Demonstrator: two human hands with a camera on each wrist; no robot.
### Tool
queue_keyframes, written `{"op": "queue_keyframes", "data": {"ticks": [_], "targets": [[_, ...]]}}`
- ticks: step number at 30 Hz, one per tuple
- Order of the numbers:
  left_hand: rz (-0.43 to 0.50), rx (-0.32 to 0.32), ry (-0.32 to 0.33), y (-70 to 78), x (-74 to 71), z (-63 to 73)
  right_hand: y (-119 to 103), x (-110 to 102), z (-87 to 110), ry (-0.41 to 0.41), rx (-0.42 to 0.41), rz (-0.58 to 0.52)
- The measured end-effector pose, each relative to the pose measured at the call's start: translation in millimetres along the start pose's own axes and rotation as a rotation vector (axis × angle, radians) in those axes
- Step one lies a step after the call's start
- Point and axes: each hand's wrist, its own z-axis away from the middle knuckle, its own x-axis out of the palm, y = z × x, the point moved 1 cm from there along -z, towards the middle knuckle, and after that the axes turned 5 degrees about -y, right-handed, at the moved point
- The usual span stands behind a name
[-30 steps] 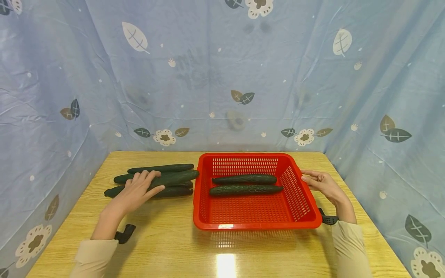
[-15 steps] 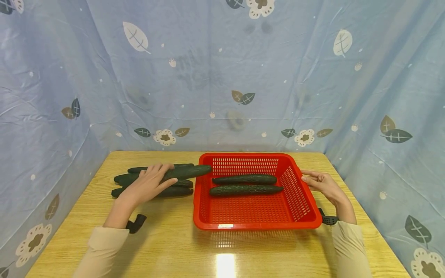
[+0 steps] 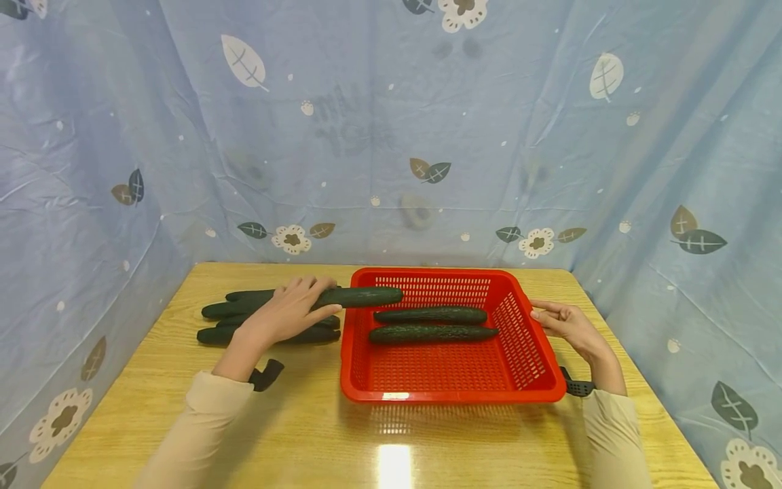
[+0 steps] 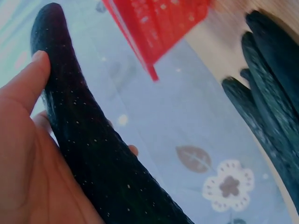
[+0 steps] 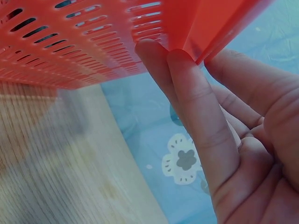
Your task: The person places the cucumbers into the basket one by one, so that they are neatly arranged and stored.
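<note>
My left hand (image 3: 284, 318) grips a dark green cucumber (image 3: 366, 297), fingers over the far side and thumb on the near side. The cucumber's right end reaches over the left rim of the red plastic basket (image 3: 452, 396). In the left wrist view the held cucumber (image 4: 79, 116) lies against the palm, its lower end cut off. Two cucumbers, a smoother one (image 3: 430, 314) and a bumpy one (image 3: 434, 334), lie side by side inside the basket. At the basket's right rim my right hand (image 3: 569, 329) pinches the edge; the right wrist view has its fingertips (image 5: 187, 70) beneath the rim.
Several cucumbers (image 3: 214, 335) lie together on the wooden table (image 3: 293, 435) left of the basket, partly hidden by my left hand. A blue patterned curtain (image 3: 366, 136) hangs behind the table and at both sides. Black straps sit at both wrists.
My left hand has moved right with the cucumber, which has come off the pile and now extends over the basket's left rim. The right hand and basket have stayed in place.
</note>
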Motion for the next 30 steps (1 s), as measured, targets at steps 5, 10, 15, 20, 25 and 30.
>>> {"op": "queue_keyframes", "data": {"ticks": [5, 10, 15, 20, 25, 30], "targets": [[-0.005, 0.027, -0.029, 13.8, -1.0, -11.5, 0.5, -0.9, -0.1, -0.007, -0.014, -0.004], [-0.002, 0.047, -0.062, 25.5, -2.0, -22.8, 0.8, -0.9, -0.4, 0.005, -0.005, -0.005], [-0.017, 0.065, -0.095, 33.5, -3.3, -35.8, 1.3, -0.5, -0.1, -0.001, -0.009, 0.006], [-0.037, 0.073, -0.113, 41.5, -5.6, -48.8, 1.0, -0.7, -0.3, -0.004, -0.011, 0.014], [-0.049, 0.101, -0.12, 55.3, -9.3, -59.2, 0.8, 0.1, -0.5, -0.004, -0.009, 0.009], [-0.046, 0.117, -0.15, 71.4, -11.9, -69.1, -0.2, 0.3, -0.1, -0.006, -0.004, 0.007]]}}
